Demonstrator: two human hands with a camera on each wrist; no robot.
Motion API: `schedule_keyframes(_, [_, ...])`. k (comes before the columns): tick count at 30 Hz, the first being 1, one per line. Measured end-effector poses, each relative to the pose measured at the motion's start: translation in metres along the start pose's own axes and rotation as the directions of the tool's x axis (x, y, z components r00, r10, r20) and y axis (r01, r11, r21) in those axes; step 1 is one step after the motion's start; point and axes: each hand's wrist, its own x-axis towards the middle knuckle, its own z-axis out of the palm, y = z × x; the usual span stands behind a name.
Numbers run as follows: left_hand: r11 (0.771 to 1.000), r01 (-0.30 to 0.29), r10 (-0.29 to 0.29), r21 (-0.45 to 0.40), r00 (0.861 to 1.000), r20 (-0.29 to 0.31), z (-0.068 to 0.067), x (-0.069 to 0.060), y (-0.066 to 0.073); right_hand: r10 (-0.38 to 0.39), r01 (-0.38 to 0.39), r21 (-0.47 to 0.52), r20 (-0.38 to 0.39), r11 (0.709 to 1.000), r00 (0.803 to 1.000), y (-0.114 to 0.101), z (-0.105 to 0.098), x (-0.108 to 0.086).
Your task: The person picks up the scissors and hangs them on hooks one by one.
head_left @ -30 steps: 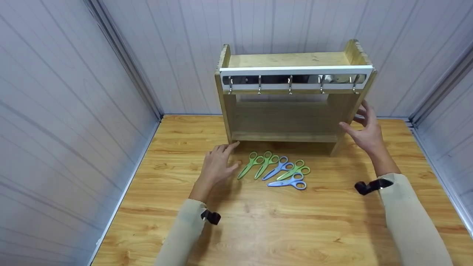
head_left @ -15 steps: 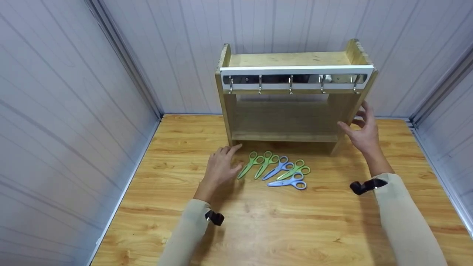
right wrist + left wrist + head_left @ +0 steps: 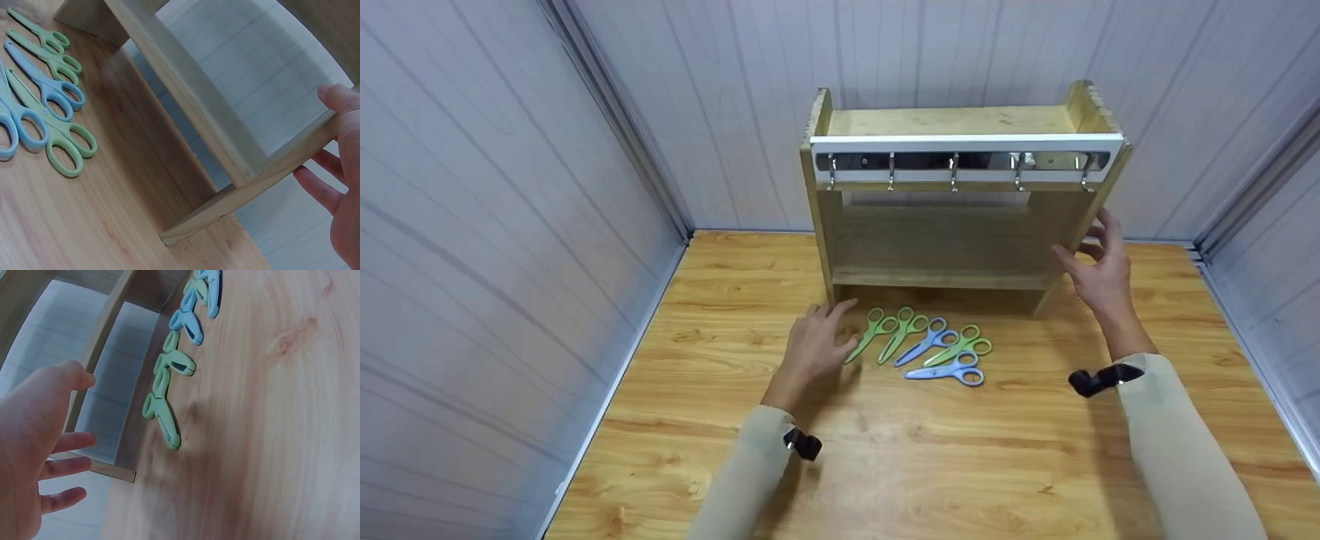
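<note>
A wooden shelf (image 3: 941,281) stands against the back wall, with a white hook rail (image 3: 967,140) across its upper front. My right hand (image 3: 1105,277) grips the shelf's right side panel (image 3: 281,160), thumb on the inner face and fingers on the outer one. On the table before the shelf lie three green scissors and two blue scissors, some overlapping. Nearest my left hand (image 3: 815,341) is the leftmost green scissors (image 3: 874,330). That hand hovers beside the shelf's front left foot, fingers spread and holding nothing. The left wrist view shows it apart from the green scissors (image 3: 164,417).
The frontmost blue scissors (image 3: 952,370) lie partly against another green pair (image 3: 960,346). Several metal hooks (image 3: 954,172) stick out from the rail. The wood-grain tabletop (image 3: 930,465) meets panelled walls at the back (image 3: 735,150) and both sides.
My left hand has moved slightly right and toward the leftmost green scissors. The right hand has moved slightly in against the shelf's side panel. The scissors have not moved.
</note>
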Motion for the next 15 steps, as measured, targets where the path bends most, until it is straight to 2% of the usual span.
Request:
schedule_keyframes(8, [1.000, -0.024, 0.025, 0.010, 0.999, -0.028, 0.007, 0.001, 0.001, -0.004, 0.003, -0.060, -0.013, 0.998, 1.000, 0.001, 0.000, -0.001])
schedule_keyframes(15, [1.000, -0.011, 0.011, 0.009, 1.000, -0.003, 0.014, 0.000, 0.002, -0.007, 0.004, -0.126, -0.021, 0.992, 1.000, 0.001, 0.002, 0.000])
